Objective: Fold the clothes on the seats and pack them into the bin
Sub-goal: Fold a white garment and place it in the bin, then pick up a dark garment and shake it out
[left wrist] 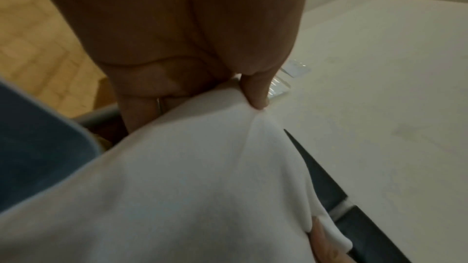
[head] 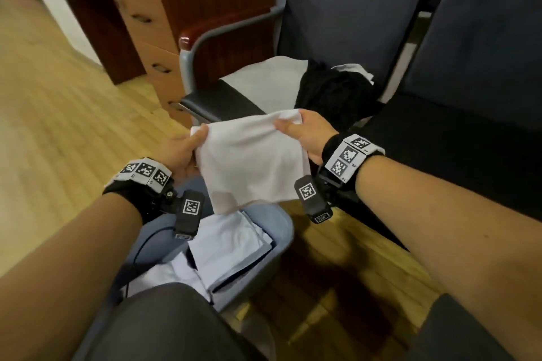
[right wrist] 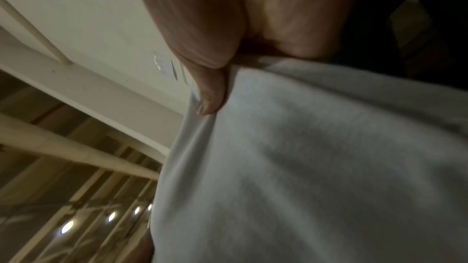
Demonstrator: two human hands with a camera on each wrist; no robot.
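Observation:
A folded white garment (head: 252,158) hangs in the air between both hands, above the blue-grey bin (head: 281,231). My left hand (head: 187,149) pinches its left top corner, thumb on top. My right hand (head: 305,132) pinches the right top corner. The left wrist view shows the white garment (left wrist: 192,187) under my thumb, and in the right wrist view the cloth (right wrist: 316,157) fills the frame. Folded white clothes (head: 231,246) lie inside the bin. On the left seat (head: 217,99) lie a flat white garment (head: 264,82) and a crumpled black garment (head: 334,91).
A second dark seat (head: 457,138) stands at the right. A wooden desk with drawers (head: 146,23) is behind the left seat's armrest (head: 205,35). The floor is light wood (head: 58,114). My knees in dark trousers (head: 176,328) are at the bottom, beside the bin.

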